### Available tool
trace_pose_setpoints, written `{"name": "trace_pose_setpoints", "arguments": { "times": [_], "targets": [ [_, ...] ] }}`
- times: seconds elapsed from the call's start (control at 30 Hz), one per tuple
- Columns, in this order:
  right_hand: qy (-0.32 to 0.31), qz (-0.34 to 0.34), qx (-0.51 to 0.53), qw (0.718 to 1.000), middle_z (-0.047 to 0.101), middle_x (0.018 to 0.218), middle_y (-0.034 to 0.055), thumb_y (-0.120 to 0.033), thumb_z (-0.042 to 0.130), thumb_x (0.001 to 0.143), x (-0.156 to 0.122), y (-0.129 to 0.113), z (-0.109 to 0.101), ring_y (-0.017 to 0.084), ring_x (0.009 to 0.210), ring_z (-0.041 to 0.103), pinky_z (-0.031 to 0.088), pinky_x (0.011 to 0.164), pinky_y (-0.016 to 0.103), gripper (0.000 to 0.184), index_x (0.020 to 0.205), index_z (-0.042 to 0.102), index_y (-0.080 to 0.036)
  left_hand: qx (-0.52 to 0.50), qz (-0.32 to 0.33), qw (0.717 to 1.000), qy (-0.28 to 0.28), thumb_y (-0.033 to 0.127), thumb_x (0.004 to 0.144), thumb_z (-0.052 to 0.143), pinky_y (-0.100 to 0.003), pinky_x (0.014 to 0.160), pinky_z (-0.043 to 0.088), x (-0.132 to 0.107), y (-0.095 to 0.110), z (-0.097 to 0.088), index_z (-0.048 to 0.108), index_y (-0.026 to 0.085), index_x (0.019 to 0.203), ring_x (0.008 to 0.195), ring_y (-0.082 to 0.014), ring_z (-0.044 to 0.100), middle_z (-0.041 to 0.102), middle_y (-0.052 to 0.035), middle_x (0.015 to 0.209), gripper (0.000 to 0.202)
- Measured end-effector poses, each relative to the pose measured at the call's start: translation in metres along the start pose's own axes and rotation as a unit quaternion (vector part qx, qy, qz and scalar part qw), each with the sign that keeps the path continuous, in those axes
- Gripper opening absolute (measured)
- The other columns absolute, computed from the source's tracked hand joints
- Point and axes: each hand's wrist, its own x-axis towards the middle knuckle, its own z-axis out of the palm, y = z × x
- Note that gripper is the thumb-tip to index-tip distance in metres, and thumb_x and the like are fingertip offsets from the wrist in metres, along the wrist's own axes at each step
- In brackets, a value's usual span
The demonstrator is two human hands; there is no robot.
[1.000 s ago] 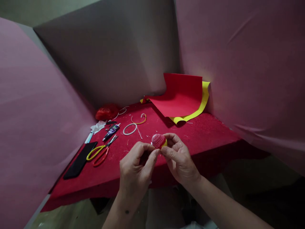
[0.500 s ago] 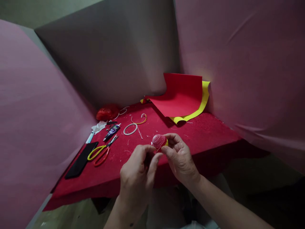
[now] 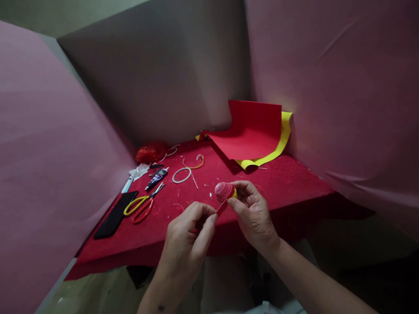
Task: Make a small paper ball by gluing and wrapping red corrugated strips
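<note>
A small ridged dome, pink-red with a whitish top and a yellow part at its right, is held above the table's front edge. My right hand pinches its right side between thumb and fingers. From the dome's lower edge a thin red-and-white strip runs down to the left. My left hand pinches the strip's other end between thumb and forefinger, slightly apart from the dome. The dome's underside is hidden.
Scissors, a black flat case, a glue tube and a red bag lie left. White rings of strip lie mid-table. Red corrugated sheet and yellow sheet stand back right. Pink panels enclose the table.
My left hand has drawn away from the dome, down and left, and the strip now shows taut between them. My right hand keeps its hold. The view has shifted slightly.
</note>
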Motion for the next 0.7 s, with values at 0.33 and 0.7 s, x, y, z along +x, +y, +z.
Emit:
{"name": "trace_pose_setpoints", "arguments": {
  "times": [0.33, 0.7],
  "targets": [
    [0.013, 0.049, 0.045, 0.998, 0.066, 0.081, -0.0017, -0.022, 0.074, 0.071, -0.004, -0.007, 0.008, 0.012, 0.065, 0.060, 0.051, 0.062, 0.025, 0.022, 0.088, 0.060, -0.023, -0.018, -0.029, 0.999, 0.005, 0.030, 0.089, 0.049, -0.021, 0.048, 0.039, 0.002, 0.001, 0.008, 0.054, 0.020, 0.084, 0.050, -0.0092, 0.049, 0.056, 0.0035, 0.064, 0.013],
    [0.011, 0.120, 0.134, 0.984, 0.066, 0.080, -0.0004, -0.024, 0.074, 0.069, -0.001, -0.013, 0.007, 0.011, 0.061, 0.059, 0.049, 0.058, 0.023, 0.024, 0.087, 0.059, -0.020, 0.079, 0.070, 0.993, 0.047, 0.021, 0.088, 0.053, -0.018, 0.054, 0.039, 0.004, -0.004, 0.000, 0.057, 0.019, 0.080, 0.057, -0.0079, 0.051, 0.059, 0.0042, 0.067, 0.009]
  ]
}}
